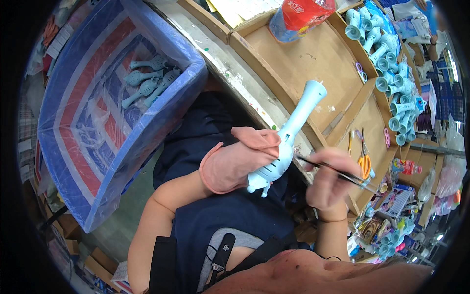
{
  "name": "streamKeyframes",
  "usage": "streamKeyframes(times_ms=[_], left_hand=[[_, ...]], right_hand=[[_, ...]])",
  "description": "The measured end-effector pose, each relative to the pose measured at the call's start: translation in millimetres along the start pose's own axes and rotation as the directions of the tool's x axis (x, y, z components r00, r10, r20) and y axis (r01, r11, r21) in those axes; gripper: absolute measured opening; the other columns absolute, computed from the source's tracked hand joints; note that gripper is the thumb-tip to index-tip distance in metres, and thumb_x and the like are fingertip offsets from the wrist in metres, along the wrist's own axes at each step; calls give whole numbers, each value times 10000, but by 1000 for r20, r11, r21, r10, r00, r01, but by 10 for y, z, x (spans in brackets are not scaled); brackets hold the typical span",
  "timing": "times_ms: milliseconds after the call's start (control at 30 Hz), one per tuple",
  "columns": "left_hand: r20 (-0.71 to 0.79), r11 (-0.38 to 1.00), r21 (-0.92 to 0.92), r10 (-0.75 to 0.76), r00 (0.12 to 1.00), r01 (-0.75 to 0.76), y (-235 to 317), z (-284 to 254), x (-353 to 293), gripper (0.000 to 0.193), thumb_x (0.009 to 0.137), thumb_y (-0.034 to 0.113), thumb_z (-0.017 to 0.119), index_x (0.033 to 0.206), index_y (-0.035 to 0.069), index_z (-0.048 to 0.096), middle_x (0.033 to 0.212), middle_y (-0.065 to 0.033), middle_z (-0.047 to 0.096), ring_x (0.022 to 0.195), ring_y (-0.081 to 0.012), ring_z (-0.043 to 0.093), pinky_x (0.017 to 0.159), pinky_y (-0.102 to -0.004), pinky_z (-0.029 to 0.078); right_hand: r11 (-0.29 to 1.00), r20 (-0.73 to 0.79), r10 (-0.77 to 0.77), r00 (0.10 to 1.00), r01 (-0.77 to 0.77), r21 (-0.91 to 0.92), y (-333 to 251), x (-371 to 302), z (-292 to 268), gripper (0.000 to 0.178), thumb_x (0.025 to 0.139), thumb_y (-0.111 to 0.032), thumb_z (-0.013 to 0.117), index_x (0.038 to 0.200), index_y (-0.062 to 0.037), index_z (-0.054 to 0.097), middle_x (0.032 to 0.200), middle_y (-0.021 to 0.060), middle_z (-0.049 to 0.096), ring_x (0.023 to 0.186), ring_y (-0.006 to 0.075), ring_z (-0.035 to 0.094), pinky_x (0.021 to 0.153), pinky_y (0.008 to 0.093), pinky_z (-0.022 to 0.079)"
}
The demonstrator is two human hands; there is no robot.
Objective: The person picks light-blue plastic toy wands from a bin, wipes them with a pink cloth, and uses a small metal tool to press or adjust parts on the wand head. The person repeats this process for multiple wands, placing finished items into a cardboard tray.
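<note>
My left hand [235, 161], covered by a pink cloth glove, is closed round the round body of a light blue plastic toy part [301, 110]. The part's long flared handle points up and to the right, and small knobs stick out at its lower end. In my right hand [333, 179], somewhat blurred, is a slim dark pen-like tool [345, 175] with a silvery rear end. Its dark tip is at the right side of the blue body; whether it touches cannot be told. What kind of tool it is does not show clearly.
At left stands a big blue, red and white plastic-lined bin [120, 142] with several blue parts [147, 81]. Cardboard trays [279, 68] on the bench hold a red bag [303, 17], orange-handled scissors [364, 164] and pink-handled scissors [361, 72]. More blue parts [387, 49] are heaped beyond.
</note>
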State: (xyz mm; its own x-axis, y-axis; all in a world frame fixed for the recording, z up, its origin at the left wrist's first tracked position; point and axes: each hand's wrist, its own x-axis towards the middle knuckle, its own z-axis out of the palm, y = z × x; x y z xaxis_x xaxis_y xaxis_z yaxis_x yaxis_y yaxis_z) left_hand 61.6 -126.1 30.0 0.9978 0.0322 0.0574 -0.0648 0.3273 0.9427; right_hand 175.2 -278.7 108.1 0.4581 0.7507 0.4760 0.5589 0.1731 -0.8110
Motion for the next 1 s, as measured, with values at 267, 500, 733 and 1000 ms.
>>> streamKeyframes(times_ms=[267,500,733,1000], left_hand=[[-58,745,664,-29,998,61,41,14,-143,406,749,36,660,1125,-2,512,1031,-159,563,1096,-236,561,881,-321,479],[-33,885,-389,-290,956,255,36,69,64,181,972,119,453,1121,27,501,946,-78,550,831,-136,558,775,-271,487],[-137,878,-408,-329,934,249,106,30,-80,567,691,127,791,1184,38,523,1084,-56,578,1022,-201,533,1011,-309,304],[-235,958,-167,-267,935,232,-17,-25,-117,684,602,66,859,1192,30,514,1164,-79,528,1037,-228,512,989,-315,377]], right_hand=[[693,62,460,886,-401,599,90,-216,91,196,1019,-176,493,1156,-71,401,937,134,542,626,148,530,561,263,484],[618,-18,532,846,-374,692,305,-342,293,204,1023,-183,495,1166,-63,413,931,111,561,568,101,488,481,207,421],[912,-544,382,747,-401,89,486,-409,-762,296,1010,-159,510,1258,4,514,759,-2,529,603,45,437,535,201,349],[-98,-659,433,615,-695,-712,673,-1243,-1723,269,916,-319,632,1017,-71,662,836,118,690,731,281,673,672,385,517]])
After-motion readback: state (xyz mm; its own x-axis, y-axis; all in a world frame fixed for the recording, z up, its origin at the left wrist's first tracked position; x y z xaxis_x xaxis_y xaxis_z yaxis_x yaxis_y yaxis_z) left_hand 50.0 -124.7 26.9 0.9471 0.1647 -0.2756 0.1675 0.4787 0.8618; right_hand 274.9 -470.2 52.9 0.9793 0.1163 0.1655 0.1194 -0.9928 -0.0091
